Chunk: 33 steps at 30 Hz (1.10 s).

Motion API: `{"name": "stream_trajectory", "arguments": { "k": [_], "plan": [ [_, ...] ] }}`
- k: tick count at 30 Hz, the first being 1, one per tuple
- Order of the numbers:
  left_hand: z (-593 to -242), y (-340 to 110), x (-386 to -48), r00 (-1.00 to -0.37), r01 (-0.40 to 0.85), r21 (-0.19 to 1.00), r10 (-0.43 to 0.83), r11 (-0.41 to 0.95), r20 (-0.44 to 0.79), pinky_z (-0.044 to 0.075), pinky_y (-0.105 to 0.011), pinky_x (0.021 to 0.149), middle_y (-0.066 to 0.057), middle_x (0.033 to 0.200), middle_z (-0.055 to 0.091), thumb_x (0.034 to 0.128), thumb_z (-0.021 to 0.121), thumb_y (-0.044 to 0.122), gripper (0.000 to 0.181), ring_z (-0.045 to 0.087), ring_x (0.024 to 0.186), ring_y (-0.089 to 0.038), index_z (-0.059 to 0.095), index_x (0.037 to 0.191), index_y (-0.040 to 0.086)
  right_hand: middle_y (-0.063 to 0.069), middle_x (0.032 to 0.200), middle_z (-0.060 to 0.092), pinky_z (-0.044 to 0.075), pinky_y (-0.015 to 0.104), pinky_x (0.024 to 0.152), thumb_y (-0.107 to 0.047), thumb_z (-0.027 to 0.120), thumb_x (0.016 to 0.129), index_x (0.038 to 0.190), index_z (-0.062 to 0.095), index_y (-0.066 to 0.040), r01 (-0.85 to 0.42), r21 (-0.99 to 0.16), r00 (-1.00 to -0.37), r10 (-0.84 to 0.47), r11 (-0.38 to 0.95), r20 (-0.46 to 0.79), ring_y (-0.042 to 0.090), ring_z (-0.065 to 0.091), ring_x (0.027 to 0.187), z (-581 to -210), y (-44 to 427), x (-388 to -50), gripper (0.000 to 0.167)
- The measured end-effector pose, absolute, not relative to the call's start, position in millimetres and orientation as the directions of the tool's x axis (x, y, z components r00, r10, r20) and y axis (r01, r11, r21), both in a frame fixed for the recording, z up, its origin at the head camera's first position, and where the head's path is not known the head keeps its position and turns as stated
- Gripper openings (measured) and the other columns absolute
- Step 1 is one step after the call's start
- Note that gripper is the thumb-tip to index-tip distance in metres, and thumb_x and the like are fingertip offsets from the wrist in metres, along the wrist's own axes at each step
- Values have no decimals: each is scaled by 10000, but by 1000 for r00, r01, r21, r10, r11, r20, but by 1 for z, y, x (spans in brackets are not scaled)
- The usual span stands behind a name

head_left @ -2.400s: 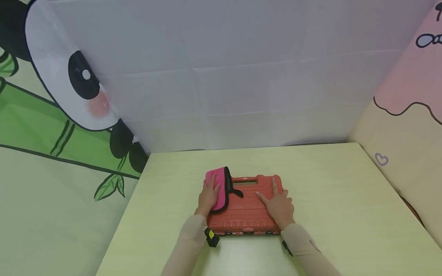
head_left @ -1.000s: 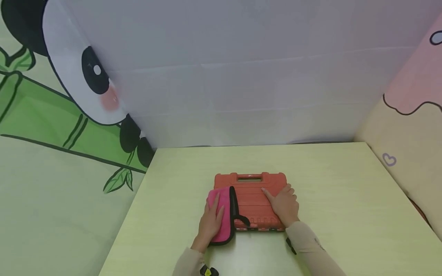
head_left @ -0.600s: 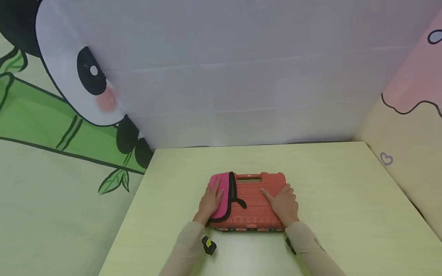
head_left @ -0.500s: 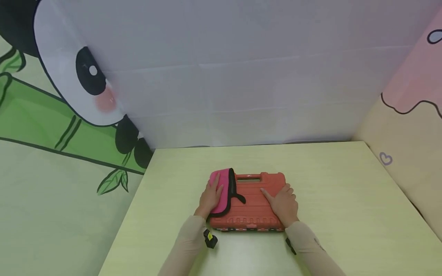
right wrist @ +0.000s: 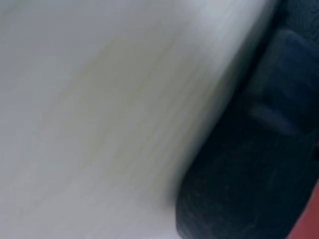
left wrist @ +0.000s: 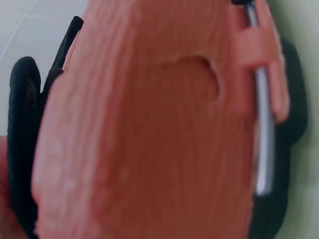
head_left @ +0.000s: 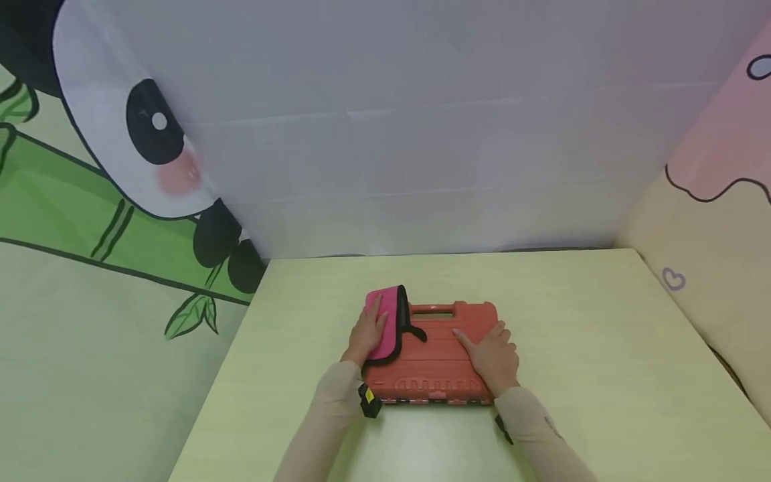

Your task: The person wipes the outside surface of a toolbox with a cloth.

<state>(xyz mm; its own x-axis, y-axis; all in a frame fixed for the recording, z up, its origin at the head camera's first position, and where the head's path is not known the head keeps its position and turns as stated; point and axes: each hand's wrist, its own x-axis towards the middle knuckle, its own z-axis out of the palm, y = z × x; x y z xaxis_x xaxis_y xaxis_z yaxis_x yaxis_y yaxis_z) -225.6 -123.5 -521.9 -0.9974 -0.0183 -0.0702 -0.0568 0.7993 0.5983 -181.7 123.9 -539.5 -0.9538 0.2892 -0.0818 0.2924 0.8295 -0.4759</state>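
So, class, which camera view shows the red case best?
Head: most of the case shows, with its handle, though the pouch and right hand cover parts. Left wrist shows one blurred side close up; right wrist, only a red sliver, probably the case.

Head view: lighting is soft and even; the table [head_left: 440,442] shows pale glare in front of the case [head_left: 440,368]; the wall [head_left: 421,73] darkens toward the top. Left wrist view: the case is blurred. Right wrist view: heavy blur, right side nearly black.
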Motion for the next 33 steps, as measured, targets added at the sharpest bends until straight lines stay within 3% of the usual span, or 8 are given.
{"name": "stream_trajectory", "arguments": {
  "k": [11,20,28,33],
  "plan": [
    [-525,-119,-206,-997,-60,629,-20,775,-71,347,-591,985,-286,1445,286,971,418,284,535,352,1281,-473,242,1464,172,262,973,453,446,452,538,-782,441,729,1241,259,101,301,-476,-951,297,826,-86,398,522,735,-541,127,-182,1037],
    [-527,-124,-166,-999,-17,634,-30,773,10,389,-580,944,-274,1434,320,963,446,281,514,385,1265,-459,299,1447,190,284,1017,447,458,480,578,-757,437,755,1277,239,104,296,-489,-953,286,820,-98,425,526,792,-540,123,-182,1027],
    [-527,-130,-122,-999,-24,653,-49,757,19,415,-597,894,-275,1459,269,955,466,305,510,449,1192,-493,323,1436,220,251,919,441,432,431,511,-763,445,744,1202,275,101,281,-492,-957,279,824,-80,382,509,701,-539,118,-181,993],
    [-530,-130,-98,-999,-13,691,-36,723,20,398,-584,938,-244,1471,271,949,469,347,489,407,1251,-458,361,1418,266,241,908,435,422,415,500,-757,450,751,1197,272,103,289,-485,-955,284,825,-87,365,496,676,-535,122,-178,985]
  ]
}}
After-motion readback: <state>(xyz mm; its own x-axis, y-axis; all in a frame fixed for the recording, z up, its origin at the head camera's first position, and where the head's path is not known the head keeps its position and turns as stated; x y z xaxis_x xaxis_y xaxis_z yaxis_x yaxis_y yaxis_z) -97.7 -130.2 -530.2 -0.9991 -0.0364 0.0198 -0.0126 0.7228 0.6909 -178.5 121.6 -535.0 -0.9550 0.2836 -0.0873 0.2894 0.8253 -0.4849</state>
